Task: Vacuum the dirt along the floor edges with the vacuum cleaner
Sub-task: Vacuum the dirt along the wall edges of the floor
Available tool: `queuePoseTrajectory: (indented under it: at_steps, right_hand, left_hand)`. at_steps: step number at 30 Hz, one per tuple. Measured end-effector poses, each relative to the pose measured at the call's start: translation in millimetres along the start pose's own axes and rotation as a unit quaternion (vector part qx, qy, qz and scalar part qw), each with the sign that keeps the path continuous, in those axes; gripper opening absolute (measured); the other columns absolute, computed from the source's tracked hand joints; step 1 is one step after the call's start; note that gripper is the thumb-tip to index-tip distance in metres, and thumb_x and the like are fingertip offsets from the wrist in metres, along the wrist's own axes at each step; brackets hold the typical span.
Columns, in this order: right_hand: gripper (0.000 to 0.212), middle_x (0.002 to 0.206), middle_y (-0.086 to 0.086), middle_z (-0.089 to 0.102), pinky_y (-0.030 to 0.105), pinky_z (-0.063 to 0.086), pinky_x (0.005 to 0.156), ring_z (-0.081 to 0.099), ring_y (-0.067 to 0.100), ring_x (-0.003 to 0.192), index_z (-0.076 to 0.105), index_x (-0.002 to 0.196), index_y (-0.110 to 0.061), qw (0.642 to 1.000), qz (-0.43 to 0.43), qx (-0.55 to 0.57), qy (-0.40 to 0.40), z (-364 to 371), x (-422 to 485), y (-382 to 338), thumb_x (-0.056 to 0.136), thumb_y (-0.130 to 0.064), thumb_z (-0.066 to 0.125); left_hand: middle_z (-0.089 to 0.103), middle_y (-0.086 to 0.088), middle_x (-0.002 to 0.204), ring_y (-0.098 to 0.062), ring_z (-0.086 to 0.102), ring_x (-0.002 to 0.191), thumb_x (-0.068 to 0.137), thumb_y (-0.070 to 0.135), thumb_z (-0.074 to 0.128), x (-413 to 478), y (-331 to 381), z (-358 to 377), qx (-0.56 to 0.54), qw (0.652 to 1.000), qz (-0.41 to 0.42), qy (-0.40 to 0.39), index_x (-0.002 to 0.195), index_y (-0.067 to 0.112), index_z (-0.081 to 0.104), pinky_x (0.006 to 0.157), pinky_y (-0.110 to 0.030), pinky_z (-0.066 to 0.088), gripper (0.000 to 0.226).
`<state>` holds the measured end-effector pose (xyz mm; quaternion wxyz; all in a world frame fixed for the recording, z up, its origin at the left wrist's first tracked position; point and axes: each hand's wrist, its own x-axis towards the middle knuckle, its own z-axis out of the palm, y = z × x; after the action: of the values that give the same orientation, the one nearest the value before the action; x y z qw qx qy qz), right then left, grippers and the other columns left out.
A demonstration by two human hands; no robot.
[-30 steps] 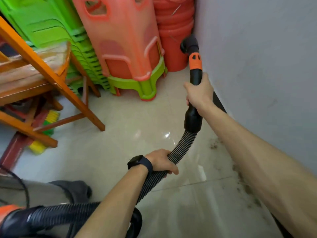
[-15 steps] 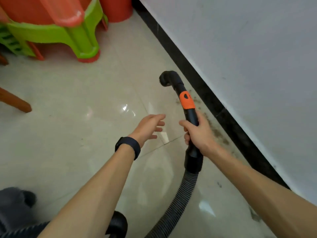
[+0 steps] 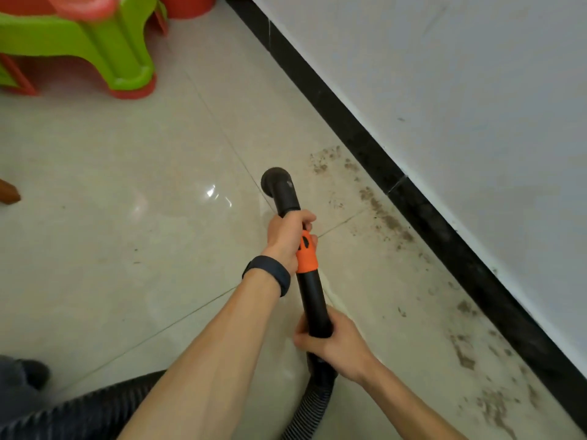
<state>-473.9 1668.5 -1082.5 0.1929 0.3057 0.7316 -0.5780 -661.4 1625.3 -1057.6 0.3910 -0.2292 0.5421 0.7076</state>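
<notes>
Both hands grasp the vacuum wand (image 3: 313,300).
Left hand (image 3: 287,238) far, right hand (image 3: 333,344) near; dirt (image 3: 386,217) right.

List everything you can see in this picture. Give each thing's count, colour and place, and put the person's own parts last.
Vacuum tube: one, black with orange collar, centre, held in both hands.
Ribbed hose: one, black, bottom edge.
Dirt: many patches, dark brown, along the skirting.
Skirting: one strip, black, foot of the wall.
Wall: one, off-white, right.
Floor tiles: several, glossy beige, throughout.
Plastic stools: at least two, stacked, green over red, top left.
Wooden leg: one, brown, left edge.
Wristband: one, black, left wrist.
Left hand: one, grips the tube at the collar.
Right hand: one, grips the tube lower down.
</notes>
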Motion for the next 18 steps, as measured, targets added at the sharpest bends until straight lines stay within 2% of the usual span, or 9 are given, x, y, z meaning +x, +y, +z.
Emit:
queuePoseTrajectory:
  at_steps: [2, 5, 7, 9, 12, 13, 15, 18]
  right_hand:
    - [0.034, 0.073, -0.005, 0.069, 0.038, 0.053, 0.075, 0.064, 0.010, 0.069, 0.068, 0.081, -0.016, 1.000, 0.024, 0.001, -0.005, -2, -3, 13, 0.062, -0.040, 0.084]
    - [0.036, 0.068, 0.003, 0.064, 0.035, 0.050, 0.065, 0.058, 0.011, 0.060, 0.064, 0.078, -0.017, 0.997, 0.005, -0.008, 0.071, -2, -1, 17, 0.062, -0.045, 0.078]
    - [0.026, 0.072, 0.011, 0.066, 0.034, 0.050, 0.059, 0.056, 0.013, 0.057, 0.062, 0.079, -0.021, 0.994, -0.007, -0.018, 0.105, -2, 2, 6, 0.068, -0.037, 0.079]
    - [0.020, 0.073, 0.010, 0.068, 0.034, 0.053, 0.057, 0.060, 0.017, 0.057, 0.059, 0.081, -0.026, 0.993, -0.006, -0.039, 0.114, -3, 10, -8, 0.075, -0.031, 0.078]
    - [0.017, 0.078, 0.006, 0.070, 0.040, 0.059, 0.063, 0.070, 0.025, 0.067, 0.057, 0.083, -0.028, 0.991, -0.001, -0.081, 0.104, -9, 26, -32, 0.078, -0.033, 0.073]
    - [0.017, 0.079, 0.006, 0.070, 0.041, 0.060, 0.065, 0.070, 0.027, 0.069, 0.056, 0.085, -0.028, 0.991, -0.002, -0.093, 0.098, -10, 30, -38, 0.079, -0.033, 0.072]
    - [0.018, 0.081, 0.004, 0.069, 0.042, 0.060, 0.066, 0.070, 0.026, 0.071, 0.055, 0.088, -0.027, 0.990, -0.009, -0.106, 0.087, -10, 36, -44, 0.081, -0.034, 0.071]
    - [0.034, 0.086, 0.001, 0.068, 0.039, 0.058, 0.063, 0.069, 0.023, 0.071, 0.053, 0.099, -0.027, 0.992, -0.025, -0.085, 0.090, -6, 32, -40, 0.079, -0.041, 0.076]
  left_hand:
    - [0.046, -0.001, 0.058, -0.018, 0.045, 0.043, 0.082, 0.004, 0.062, -2, 9, -3, -0.012, 0.999, -0.021, -0.046, 0.073, 0.013, 0.049, 0.050, -0.026, 0.042, 0.017]
    - [0.046, 0.001, 0.060, -0.016, 0.048, 0.044, 0.085, 0.007, 0.059, 2, 19, -6, -0.023, 0.997, -0.034, -0.069, 0.073, 0.015, 0.048, 0.051, -0.025, 0.044, 0.019]
    - [0.050, -0.002, 0.062, -0.016, 0.051, 0.046, 0.087, 0.006, 0.061, 8, 21, -4, -0.010, 0.999, -0.007, -0.038, 0.078, 0.013, 0.051, 0.050, -0.024, 0.046, 0.016]
    - [0.055, -0.005, 0.069, -0.016, 0.057, 0.049, 0.087, 0.003, 0.065, 12, 17, -3, 0.035, 0.999, 0.031, -0.004, 0.087, 0.009, 0.054, 0.052, -0.026, 0.050, 0.012]
    - [0.062, -0.009, 0.083, -0.019, 0.064, 0.055, 0.087, 0.006, 0.069, 12, -3, 0, 0.125, 0.991, 0.037, 0.034, 0.106, 0.004, 0.054, 0.065, -0.037, 0.058, 0.025]
    - [0.061, -0.008, 0.084, -0.019, 0.063, 0.053, 0.087, 0.009, 0.069, 11, -10, 2, 0.135, 0.989, 0.037, 0.048, 0.109, 0.004, 0.052, 0.065, -0.038, 0.059, 0.028]
    - [0.055, -0.007, 0.081, -0.017, 0.055, 0.045, 0.089, 0.013, 0.067, 12, -14, 5, 0.109, 0.990, 0.044, 0.081, 0.111, 0.008, 0.049, 0.054, -0.034, 0.056, 0.029]
    - [0.048, -0.006, 0.075, -0.017, 0.045, 0.043, 0.087, 0.011, 0.064, 18, -11, 4, 0.067, 0.990, 0.059, 0.113, 0.098, 0.012, 0.047, 0.045, -0.026, 0.046, 0.020]
